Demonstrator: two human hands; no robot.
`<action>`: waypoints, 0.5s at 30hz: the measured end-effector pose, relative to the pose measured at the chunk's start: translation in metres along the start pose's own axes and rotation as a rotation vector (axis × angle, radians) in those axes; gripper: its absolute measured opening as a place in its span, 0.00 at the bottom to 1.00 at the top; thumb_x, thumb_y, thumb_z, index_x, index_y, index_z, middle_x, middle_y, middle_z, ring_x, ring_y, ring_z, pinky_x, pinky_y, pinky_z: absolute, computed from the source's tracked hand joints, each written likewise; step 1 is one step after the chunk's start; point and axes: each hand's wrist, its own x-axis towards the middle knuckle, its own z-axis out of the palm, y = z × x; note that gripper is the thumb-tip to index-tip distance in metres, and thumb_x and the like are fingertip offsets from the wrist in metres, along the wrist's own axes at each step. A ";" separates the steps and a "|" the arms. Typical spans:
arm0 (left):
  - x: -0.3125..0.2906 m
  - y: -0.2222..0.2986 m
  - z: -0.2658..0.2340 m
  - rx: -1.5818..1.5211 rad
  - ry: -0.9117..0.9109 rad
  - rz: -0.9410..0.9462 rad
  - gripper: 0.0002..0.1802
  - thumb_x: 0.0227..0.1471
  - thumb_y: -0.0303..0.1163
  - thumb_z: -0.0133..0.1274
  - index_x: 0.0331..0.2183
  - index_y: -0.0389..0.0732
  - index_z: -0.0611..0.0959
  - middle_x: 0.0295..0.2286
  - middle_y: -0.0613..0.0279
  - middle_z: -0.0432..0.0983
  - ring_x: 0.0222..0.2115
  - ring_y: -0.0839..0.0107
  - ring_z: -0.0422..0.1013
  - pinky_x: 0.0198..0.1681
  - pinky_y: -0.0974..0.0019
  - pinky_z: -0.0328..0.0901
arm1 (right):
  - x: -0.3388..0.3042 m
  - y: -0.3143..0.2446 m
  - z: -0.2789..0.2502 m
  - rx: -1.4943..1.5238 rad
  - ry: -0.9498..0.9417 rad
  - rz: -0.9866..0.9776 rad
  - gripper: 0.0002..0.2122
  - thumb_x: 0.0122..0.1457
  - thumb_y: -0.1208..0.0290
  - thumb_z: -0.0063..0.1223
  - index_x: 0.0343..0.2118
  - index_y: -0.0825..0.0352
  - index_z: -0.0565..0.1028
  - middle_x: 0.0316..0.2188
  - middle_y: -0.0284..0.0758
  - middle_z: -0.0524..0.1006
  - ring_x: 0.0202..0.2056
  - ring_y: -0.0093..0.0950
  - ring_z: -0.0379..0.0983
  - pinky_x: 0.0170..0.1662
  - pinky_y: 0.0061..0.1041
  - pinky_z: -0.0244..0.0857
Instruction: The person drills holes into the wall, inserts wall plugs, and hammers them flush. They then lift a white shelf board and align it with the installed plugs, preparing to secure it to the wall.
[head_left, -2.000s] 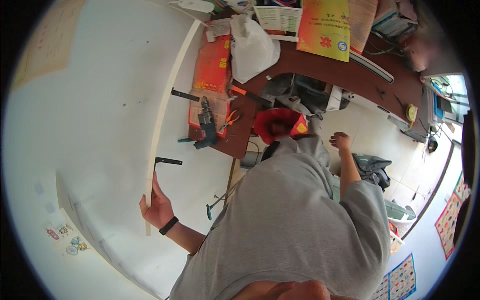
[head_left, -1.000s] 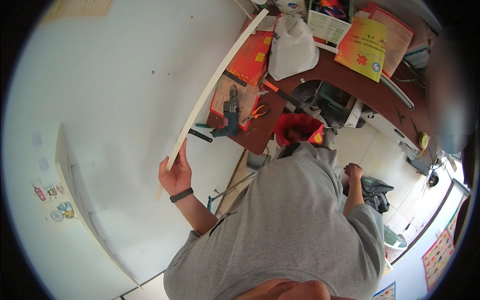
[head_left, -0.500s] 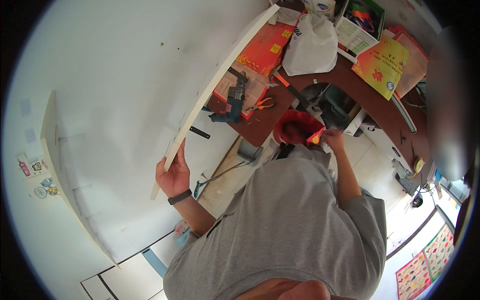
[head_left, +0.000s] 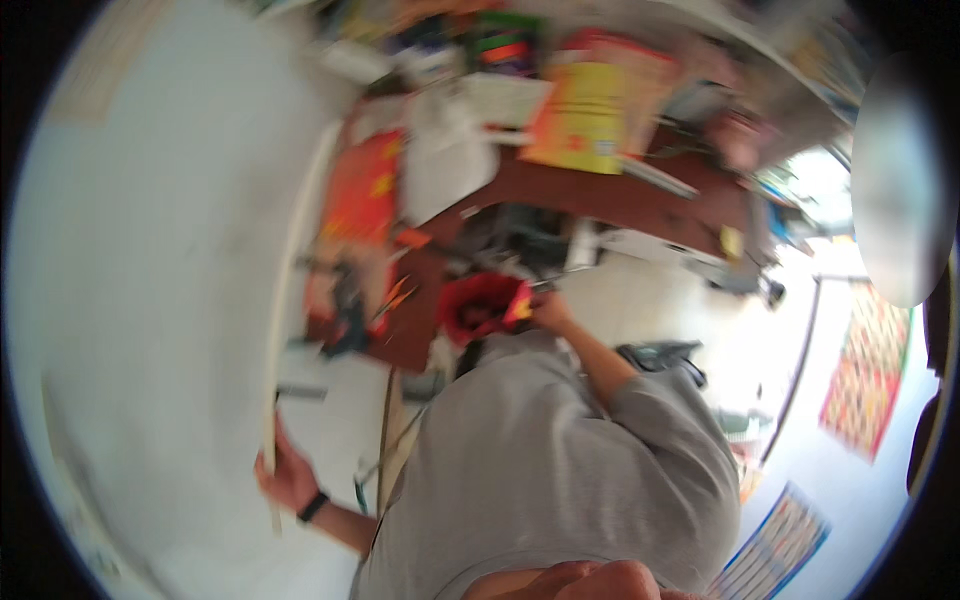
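My left hand (head_left: 290, 476) is closed round the near end of a long pale shelf board (head_left: 303, 235) on the wall, beside a black bracket (head_left: 302, 392). A dark band circles that wrist. In front of my body, a red bag (head_left: 462, 312) gapes open, its inside dark and unreadable. My right hand (head_left: 550, 313) is at the bag's right rim with its fingers closed on it, beside a yellow patch; blur hides the fingertips. On the brown desk, nearest the board, lie a dark power drill (head_left: 347, 312) and orange-handled pliers (head_left: 399, 297).
A curved brown desk (head_left: 560, 190) runs across the far side. It carries a red packet (head_left: 365, 190), a white plastic bag (head_left: 445, 150) and a yellow bag (head_left: 590, 115). An orange-handled tool (head_left: 413, 238) lies by the desk's inner edge. Dark items fill the space beneath.
The view has swung to the right, so the whole scene sits further left and is blurred. My left hand stays on the board and my right hand at the red bag's rim.
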 end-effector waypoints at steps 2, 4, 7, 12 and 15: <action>-0.007 -0.004 0.005 0.043 0.023 0.058 0.43 0.57 0.18 0.45 0.68 0.22 0.45 0.70 0.38 0.42 0.71 0.48 0.41 0.76 0.51 0.43 | -0.010 0.003 -0.019 -0.104 0.072 -0.014 0.11 0.49 0.68 0.56 0.34 0.61 0.86 0.34 0.45 0.84 0.39 0.44 0.83 0.44 0.42 0.76; -0.006 -0.003 0.017 0.144 0.024 0.124 0.43 0.57 0.16 0.43 0.68 0.24 0.44 0.70 0.40 0.40 0.71 0.47 0.41 0.75 0.50 0.45 | -0.016 0.029 -0.023 -0.139 0.205 0.083 0.10 0.51 0.69 0.55 0.32 0.63 0.86 0.32 0.46 0.84 0.37 0.44 0.83 0.42 0.42 0.77; 0.006 -0.024 0.065 0.227 0.061 0.095 0.36 0.62 0.20 0.36 0.68 0.24 0.47 0.70 0.43 0.45 0.71 0.52 0.43 0.75 0.54 0.47 | -0.033 0.120 0.001 0.111 0.409 0.409 0.10 0.55 0.70 0.54 0.33 0.65 0.85 0.28 0.43 0.84 0.30 0.37 0.84 0.35 0.37 0.78; 0.033 0.012 0.049 0.192 -0.067 -0.018 0.37 0.64 0.24 0.37 0.69 0.25 0.46 0.70 0.42 0.43 0.70 0.48 0.44 0.73 0.49 0.51 | -0.113 0.154 0.025 0.628 0.489 0.712 0.08 0.59 0.77 0.52 0.27 0.74 0.81 0.19 0.41 0.80 0.20 0.33 0.81 0.23 0.33 0.75; 0.046 0.024 0.042 0.146 -0.068 -0.055 0.35 0.69 0.33 0.38 0.69 0.26 0.49 0.70 0.41 0.46 0.68 0.42 0.49 0.70 0.44 0.56 | -0.169 0.165 0.057 0.562 0.423 0.752 0.09 0.57 0.80 0.50 0.25 0.76 0.81 0.19 0.43 0.81 0.20 0.35 0.81 0.22 0.34 0.74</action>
